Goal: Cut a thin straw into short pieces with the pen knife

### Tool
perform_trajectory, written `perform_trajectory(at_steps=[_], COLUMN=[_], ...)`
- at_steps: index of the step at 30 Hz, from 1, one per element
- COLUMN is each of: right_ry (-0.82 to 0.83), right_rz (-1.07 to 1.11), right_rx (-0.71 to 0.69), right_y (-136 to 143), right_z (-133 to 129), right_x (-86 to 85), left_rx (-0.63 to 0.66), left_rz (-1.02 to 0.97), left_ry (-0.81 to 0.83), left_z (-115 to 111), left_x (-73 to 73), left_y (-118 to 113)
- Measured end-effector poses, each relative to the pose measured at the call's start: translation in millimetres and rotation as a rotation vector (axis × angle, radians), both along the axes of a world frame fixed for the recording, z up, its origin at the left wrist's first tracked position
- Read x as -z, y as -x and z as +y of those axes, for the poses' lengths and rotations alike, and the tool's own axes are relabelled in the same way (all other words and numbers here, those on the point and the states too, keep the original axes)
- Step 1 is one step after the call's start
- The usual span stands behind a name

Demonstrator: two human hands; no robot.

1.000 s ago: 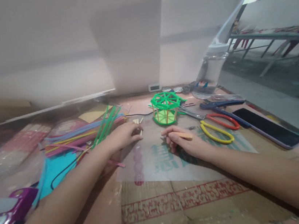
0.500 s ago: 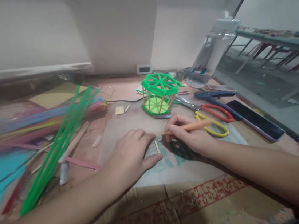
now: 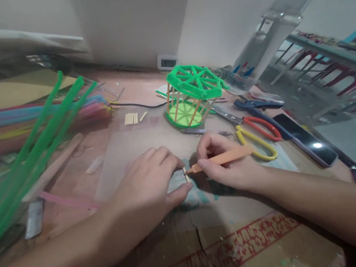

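My left hand (image 3: pixel 157 175) rests on the translucent sheet, its forefinger and thumb at the two ends of a short pale wooden stick (image 3: pixel 185 175). In my right hand (image 3: pixel 219 158) is an orange pen (image 3: pixel 230 155), held in a writing grip. The pen's tip touches or nearly touches the middle of the stick. Beyond the hands stands a green hexagonal frame (image 3: pixel 194 83) with wooden posts between its top and its light green base. Several similar short sticks (image 3: pixel 131 118) lie in a row to its left.
Scissors (image 3: pixel 259 129) with red and yellow handles, a phone (image 3: pixel 306 140) and blue-handled pliers (image 3: pixel 257 104) lie at right. Behind them stands a clear bottle (image 3: pixel 261 46). Green pipe cleaners (image 3: pixel 42 147) and a wooden stick (image 3: pixel 57 164) are at left. A small white display (image 3: pixel 167 61) sits by the wall.
My right hand has brought the pen's tip left to the stick. My left finger and thumb have closed on the stick's ends. The camera view has shifted and tilted.
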State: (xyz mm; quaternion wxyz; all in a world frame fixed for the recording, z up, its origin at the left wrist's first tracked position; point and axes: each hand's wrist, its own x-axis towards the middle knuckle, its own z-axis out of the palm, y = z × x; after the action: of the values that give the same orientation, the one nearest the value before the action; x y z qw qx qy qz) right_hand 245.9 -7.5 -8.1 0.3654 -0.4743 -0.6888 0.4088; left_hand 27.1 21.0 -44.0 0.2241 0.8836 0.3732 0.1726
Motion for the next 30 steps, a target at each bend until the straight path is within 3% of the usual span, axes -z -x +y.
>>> perform_trajectory(at_steps=[13,20,27,30], right_ry=[-0.019,-0.01,0.037,-0.001], right_rz=[-0.077,-0.106,-0.116,-0.103], right_rx=[0.105,0.037,-0.023,0.015], right_y=[2.5,-0.1,-2.0,-0.5], right_z=[7.0,6.8,3.8,5.0], right_x=[4.1,4.4,2.9,3.2], left_rx=[0.003,-0.021,0.037,0.046], left_rz=[-0.044,-0.007,-0.061,-0.048], left_ry=[-0.066,-0.076,-0.148,-0.146], left_z=[-2.3,-3.4,-2.3,-3.0], left_x=[4.8,4.7,6.1,4.8], left_y=[0.2,-1.1,2.0,3.0])
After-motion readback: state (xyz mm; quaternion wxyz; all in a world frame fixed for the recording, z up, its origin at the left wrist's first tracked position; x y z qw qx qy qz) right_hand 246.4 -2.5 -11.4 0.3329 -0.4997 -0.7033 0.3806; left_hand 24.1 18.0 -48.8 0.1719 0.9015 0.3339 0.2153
